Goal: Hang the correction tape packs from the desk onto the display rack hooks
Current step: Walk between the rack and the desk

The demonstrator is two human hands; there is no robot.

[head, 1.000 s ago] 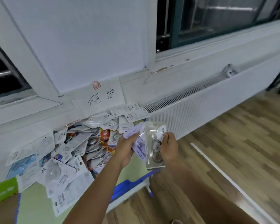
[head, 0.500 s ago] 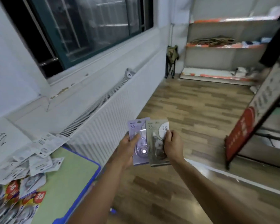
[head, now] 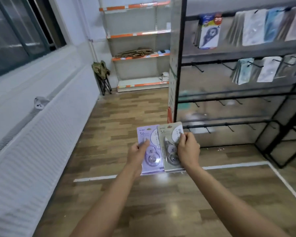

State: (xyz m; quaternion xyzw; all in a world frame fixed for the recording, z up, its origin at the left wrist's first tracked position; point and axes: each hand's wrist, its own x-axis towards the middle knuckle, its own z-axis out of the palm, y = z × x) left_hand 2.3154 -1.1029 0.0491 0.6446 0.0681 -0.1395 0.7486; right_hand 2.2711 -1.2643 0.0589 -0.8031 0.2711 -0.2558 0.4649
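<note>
My left hand (head: 137, 153) grips a purple correction tape pack (head: 149, 148) by its left edge. My right hand (head: 188, 151) grips a beige correction tape pack (head: 168, 146) by its right edge. Both packs are upright, side by side, in front of me over the floor. The black display rack (head: 179, 69) stands ahead to the right, some way beyond the packs. Its upper rows carry hanging packs (head: 209, 32), and bare hooks (head: 197, 67) stick out lower down. The desk is out of view.
A white radiator cover (head: 34, 144) runs along the left wall under the window. Orange-edged shelves (head: 140, 55) and a folded stool (head: 102, 74) stand at the far end. White tape lines (head: 229, 165) mark the wooden floor near the rack's base.
The view has swung right from the desk's pile of packs to the display rack. Both hands have kept their packs, now held closer to the rack.
</note>
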